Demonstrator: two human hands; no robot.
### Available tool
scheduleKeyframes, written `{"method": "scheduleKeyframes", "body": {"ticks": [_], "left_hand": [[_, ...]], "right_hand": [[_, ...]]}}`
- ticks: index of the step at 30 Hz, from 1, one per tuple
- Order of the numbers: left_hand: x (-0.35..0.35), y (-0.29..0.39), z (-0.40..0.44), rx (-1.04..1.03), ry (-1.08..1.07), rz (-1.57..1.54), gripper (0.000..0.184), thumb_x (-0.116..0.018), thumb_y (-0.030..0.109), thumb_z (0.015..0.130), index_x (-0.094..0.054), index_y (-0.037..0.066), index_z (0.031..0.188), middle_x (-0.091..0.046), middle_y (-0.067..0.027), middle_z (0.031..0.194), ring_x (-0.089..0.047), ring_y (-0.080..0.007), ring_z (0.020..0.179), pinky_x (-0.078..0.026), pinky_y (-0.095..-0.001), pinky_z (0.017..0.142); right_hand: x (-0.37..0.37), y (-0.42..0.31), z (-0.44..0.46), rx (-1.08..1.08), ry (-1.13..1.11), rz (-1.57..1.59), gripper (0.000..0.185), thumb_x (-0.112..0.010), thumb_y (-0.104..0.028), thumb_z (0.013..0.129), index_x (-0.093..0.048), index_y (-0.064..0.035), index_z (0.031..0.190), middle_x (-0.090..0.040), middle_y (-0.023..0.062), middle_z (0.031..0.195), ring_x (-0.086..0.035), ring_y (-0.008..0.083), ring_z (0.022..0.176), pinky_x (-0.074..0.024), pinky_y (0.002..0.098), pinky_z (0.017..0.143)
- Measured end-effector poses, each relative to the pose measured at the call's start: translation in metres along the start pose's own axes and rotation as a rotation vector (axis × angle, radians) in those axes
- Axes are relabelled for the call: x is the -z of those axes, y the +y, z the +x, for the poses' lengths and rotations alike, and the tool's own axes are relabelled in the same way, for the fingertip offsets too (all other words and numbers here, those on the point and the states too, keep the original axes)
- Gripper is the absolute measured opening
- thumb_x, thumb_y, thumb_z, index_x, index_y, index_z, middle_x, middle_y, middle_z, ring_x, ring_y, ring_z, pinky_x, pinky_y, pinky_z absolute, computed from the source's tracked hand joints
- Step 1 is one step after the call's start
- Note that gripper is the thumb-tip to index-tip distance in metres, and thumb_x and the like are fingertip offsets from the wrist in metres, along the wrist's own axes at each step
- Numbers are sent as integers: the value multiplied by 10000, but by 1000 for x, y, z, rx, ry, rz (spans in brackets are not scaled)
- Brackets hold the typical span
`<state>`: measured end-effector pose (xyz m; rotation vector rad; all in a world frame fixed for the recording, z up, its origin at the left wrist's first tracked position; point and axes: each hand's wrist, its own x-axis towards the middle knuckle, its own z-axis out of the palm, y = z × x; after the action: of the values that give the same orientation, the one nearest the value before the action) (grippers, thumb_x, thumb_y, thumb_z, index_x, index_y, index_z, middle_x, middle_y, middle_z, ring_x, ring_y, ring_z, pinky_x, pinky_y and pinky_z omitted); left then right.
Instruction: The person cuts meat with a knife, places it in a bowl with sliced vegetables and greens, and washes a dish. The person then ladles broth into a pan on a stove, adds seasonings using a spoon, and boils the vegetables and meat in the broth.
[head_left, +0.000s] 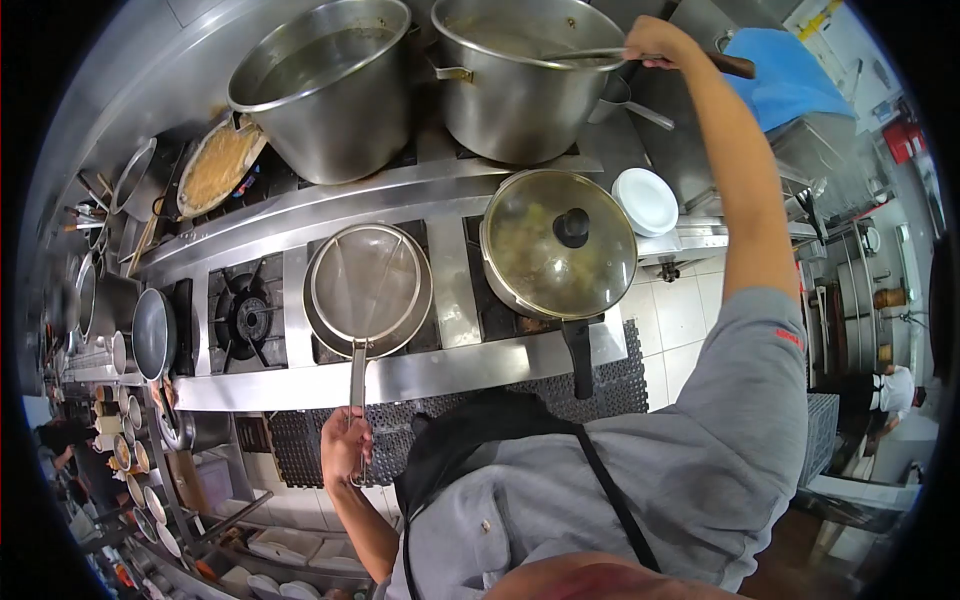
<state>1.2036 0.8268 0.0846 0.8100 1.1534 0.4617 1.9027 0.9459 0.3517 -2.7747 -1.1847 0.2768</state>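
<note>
At the lower middle my left hand point(346, 446) is closed round the handle of a round mesh strainer point(366, 282), which rests over a metal pan point(425, 325) on the stove. My right hand point(655, 42), stretched out at the upper right, grips a long utensil point(590, 54). The utensil reaches over the rim into a tall steel pot point(520, 110); its far end is hidden. Right of the strainer sits a pan with a glass lid point(560, 245), a black knob and a black handle, with yellowish food visible through the glass.
Another tall pot point(345, 125) stands at the back left beside an oval pan of orange-brown food point(218, 170). A bare burner point(247, 312) lies left of the strainer. White plates point(646, 202) and a blue cloth point(785, 78) are on the right. A person point(893, 390) stands far right.
</note>
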Motion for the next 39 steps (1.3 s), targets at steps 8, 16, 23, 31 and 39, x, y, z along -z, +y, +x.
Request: {"method": "scheduleKeyframes", "body": {"ticks": [8, 16, 23, 31, 39], "left_hand": [[4, 9, 8, 13, -65, 14, 159, -574, 51, 876, -490, 22, 1007, -515, -28, 640, -436, -97, 414, -361, -241, 353], [15, 8, 14, -27, -143, 3, 178, -593, 59, 869, -493, 20, 1011, -533, -37, 644, -444, -100, 427, -363, -242, 353], [33, 9, 13, -7, -173, 52, 200, -594, 74, 873, -496, 15, 1038, -531, -43, 648, -457, -105, 455, -355, -243, 375], [65, 26, 6, -9, -174, 104, 201, -569, 24, 854, -504, 0, 1043, -532, -25, 648, -437, -74, 417, -336, -213, 338], [76, 26, 12, -38, -198, 127, 231, -594, 45, 843, -494, -21, 1040, -529, -26, 649, -438, -71, 437, -349, -213, 360]], "right_hand": [[91, 0, -66, -24, -76, -202, 172, -645, -226, 807, -705, -85, 729, -635, 34, 643, -567, 154, 517, -414, 332, 455], [149, -46, -160, 26, -46, -113, 164, -655, -240, 803, -693, -109, 896, -537, -1, 559, -444, 106, 448, -334, 285, 409], [113, -97, -243, 97, -77, 21, 193, -693, -163, 795, -732, -108, 976, -594, 15, 609, -453, 91, 448, -331, 262, 405], [-55, -91, -233, 269, -388, 157, 401, -658, -209, 843, -648, -106, 1230, -532, -27, 594, -377, 31, 377, -263, 214, 335], [-185, -137, -304, 607, 14, -152, 265, -674, -219, 827, -719, -83, 1051, -638, 73, 786, -635, 228, 661, -489, 369, 615]]}}
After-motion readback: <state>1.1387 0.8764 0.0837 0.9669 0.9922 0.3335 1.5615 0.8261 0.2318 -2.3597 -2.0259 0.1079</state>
